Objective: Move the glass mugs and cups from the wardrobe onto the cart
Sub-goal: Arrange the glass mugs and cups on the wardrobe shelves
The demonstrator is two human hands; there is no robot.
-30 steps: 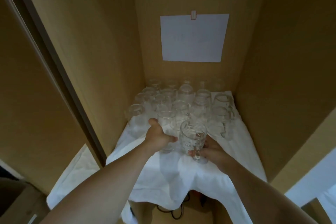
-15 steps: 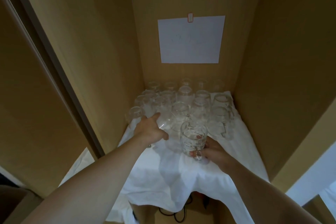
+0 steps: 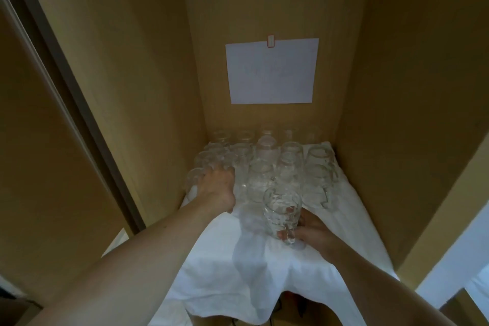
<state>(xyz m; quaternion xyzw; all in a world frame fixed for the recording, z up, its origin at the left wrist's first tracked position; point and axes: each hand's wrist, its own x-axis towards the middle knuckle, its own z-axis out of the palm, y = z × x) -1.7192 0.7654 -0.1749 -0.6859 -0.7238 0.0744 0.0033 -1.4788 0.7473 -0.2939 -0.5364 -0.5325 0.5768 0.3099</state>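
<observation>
At the far left of the wardrobe shelf, which is draped in a white cloth, the left hand reaches in among the clustered glass mugs and cups, its fingers curled over toward the leftmost glass at the front of the group; whether they have closed round it I cannot tell, since the back of the hand hides them. To the right, the crowd of glassware stands upright in rows running back to the rear wall, where a white sheet of paper hangs. Nearer the front edge and right of centre, one patterned mug stands apart from the rest, upright, its handle turned toward the person. The right hand grips it low by the handle side, fingers wrapped behind the glass. That mug lies closest to the person and looks ready to be lifted straight out; the left-hand glass lies deeper, hemmed by neighbours, so drawing it back without knocking them seems the delicate part. No cart is in view.
</observation>
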